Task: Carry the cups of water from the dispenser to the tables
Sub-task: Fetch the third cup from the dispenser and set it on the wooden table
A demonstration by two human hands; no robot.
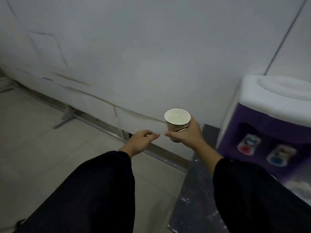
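Note:
A small paper cup (177, 121) with water in it is held upright in my right hand (188, 134), which wraps around its lower half. The cup is white inside with a printed pattern on its side. My left hand (140, 141) hovers just left of the cup, fingers loosely curled and holding nothing, its fingertips a short gap from my right thumb. The purple and white water dispenser (272, 125) stands at the right, with a red tap (244, 148) and a blue tap (276, 159) on its front.
A white wall (134, 56) with a cracked lower panel fills the view ahead. A dark stone ledge (200, 190) carries the dispenser at the right. Pale floor tiles (42, 140) spread to the left, with a metal skirting rail along the wall's base.

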